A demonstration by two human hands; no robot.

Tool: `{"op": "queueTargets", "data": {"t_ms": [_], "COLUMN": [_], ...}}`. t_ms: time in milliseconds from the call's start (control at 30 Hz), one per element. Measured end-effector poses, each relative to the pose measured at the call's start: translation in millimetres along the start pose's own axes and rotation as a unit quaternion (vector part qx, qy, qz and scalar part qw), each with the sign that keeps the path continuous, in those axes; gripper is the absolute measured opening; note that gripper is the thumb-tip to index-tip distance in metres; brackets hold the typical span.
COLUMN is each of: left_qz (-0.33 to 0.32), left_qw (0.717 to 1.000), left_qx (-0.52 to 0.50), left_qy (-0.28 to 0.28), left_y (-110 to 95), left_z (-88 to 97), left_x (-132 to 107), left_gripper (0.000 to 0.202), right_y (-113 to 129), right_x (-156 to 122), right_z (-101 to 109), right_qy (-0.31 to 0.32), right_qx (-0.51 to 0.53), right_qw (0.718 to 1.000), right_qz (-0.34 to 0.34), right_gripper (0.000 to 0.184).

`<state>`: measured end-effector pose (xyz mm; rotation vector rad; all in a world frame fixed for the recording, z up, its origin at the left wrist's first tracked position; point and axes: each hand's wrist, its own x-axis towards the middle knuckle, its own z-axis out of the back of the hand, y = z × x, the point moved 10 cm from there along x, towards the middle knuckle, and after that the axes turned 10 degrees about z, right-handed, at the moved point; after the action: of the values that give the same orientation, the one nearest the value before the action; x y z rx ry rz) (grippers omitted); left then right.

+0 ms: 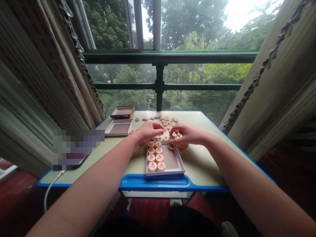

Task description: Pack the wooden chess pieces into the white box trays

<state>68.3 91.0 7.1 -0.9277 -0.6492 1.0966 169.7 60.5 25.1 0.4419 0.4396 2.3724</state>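
A shallow white box (181, 166) stands at the table's near edge. Round Chinese chess pieces with red characters fill two columns on its left, one of them a red-marked piece (160, 157). A dark-marked piece (171, 146) lies at the box's upper right. My right hand (184, 133) pinches another dark-marked chess piece (172, 138) just above that corner. My left hand (150, 130) reaches over the loose pieces behind the box, thumb and fingers drawn together; what is between its tips is hidden. Loose chess pieces (169, 120) spread across the table beyond both hands.
At the back left of the pale green table (204, 158) sit a brown-rimmed tray (122, 112) and a white box lid (119, 127). A blurred-out device with a white cable (50, 186) lies at the left edge. Curtains flank the window behind a green railing (172, 58).
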Motion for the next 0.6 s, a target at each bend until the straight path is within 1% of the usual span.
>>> {"op": "queueTargets", "data": {"t_ms": [67, 167, 267, 400, 600], "left_qz": [-0.006, -0.014, -0.019, -0.033, -0.040], "left_qw": [1.000, 1.000, 0.999, 0.997, 0.995], "left_qx": [0.006, 0.027, 0.050, 0.067, 0.088], "left_qy": [0.009, 0.005, -0.009, 0.003, -0.006], "left_y": [-2, -5, -7, -9, -12], "left_z": [-2.7, -2.4, 0.0, -3.8, -5.1], "left_x": [-2, -4, -4, -4, -6], "left_gripper": [0.020, 0.021, 0.024, 0.024, 0.023], "right_y": [-2, -3, 1, 4, 4], "right_x": [-2, -5, -5, -5, -6], "right_z": [-10, -14, -15, -17, -18], "right_qy": [0.048, 0.073, 0.080, 0.085, 0.071], "right_qx": [0.012, 0.012, 0.011, -0.007, -0.019], "right_qw": [0.999, 0.996, 0.995, 0.995, 0.996], "right_qz": [-0.023, -0.055, -0.052, -0.043, -0.040], "right_gripper": [0.027, 0.033, 0.034, 0.031, 0.027]}}
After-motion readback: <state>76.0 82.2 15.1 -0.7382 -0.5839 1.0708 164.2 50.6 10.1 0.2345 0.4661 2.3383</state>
